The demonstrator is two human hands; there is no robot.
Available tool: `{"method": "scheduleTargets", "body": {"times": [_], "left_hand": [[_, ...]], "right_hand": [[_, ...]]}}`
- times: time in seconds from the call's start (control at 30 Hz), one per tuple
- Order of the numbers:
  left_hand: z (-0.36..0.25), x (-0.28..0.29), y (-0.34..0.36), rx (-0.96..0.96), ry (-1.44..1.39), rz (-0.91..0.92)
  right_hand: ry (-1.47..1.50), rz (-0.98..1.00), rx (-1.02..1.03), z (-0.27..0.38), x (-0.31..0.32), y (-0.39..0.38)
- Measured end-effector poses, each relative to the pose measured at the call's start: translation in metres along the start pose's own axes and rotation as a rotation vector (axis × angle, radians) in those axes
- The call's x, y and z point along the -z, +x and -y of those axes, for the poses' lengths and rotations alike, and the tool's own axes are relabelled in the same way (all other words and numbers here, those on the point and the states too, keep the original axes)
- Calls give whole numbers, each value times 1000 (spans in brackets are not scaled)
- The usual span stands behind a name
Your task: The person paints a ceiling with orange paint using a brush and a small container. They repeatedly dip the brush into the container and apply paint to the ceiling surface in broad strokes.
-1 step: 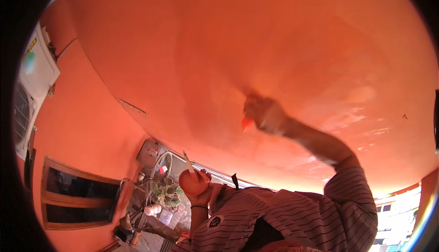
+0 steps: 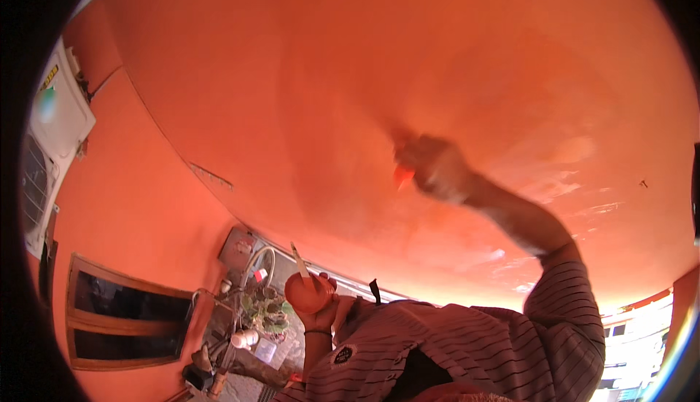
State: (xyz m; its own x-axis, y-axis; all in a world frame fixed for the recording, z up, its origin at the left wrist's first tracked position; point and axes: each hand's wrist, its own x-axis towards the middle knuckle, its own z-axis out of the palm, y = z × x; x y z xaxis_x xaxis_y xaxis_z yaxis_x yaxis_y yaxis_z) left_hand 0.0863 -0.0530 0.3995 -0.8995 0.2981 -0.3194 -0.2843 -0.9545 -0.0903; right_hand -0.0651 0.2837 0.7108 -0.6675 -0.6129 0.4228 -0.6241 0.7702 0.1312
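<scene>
My left hand is closed round an orange bowl, held low near my chest. A thin flat stick-like tool stands tilted in the bowl; its lower end is hidden inside. My right hand is raised against the orange wall, its fingers curled round a small bright orange-red piece. That hand is smeared by motion, and I cannot make out the kind of piece. Around it the wall shows darker, wet-looking patches, and shiny streaks lie to the right.
At left, a white air-conditioner unit and a wood-framed window are on the side wall. Below are potted plants and a bicycle-like frame. A small hook rail and a nail stick out from the wall.
My right hand has shifted slightly up and to the right along the wall with the orange-red piece. My left hand and the bowl have barely moved.
</scene>
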Motion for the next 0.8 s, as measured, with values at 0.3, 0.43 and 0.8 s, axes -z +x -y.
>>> {"method": "scheduleTargets", "body": {"times": [0.3, 0.43, 0.8], "left_hand": [[30, -50, 24, 57, -40, 31], [36, -47, 23, 64, -11, 4], [34, -45, 16, 100, -58, 18]], "right_hand": [[284, -507, -200, -73, 365, 132], [128, -740, -109, -50, 421, 151], [-1072, -452, 533, -68, 296, 135]]}}
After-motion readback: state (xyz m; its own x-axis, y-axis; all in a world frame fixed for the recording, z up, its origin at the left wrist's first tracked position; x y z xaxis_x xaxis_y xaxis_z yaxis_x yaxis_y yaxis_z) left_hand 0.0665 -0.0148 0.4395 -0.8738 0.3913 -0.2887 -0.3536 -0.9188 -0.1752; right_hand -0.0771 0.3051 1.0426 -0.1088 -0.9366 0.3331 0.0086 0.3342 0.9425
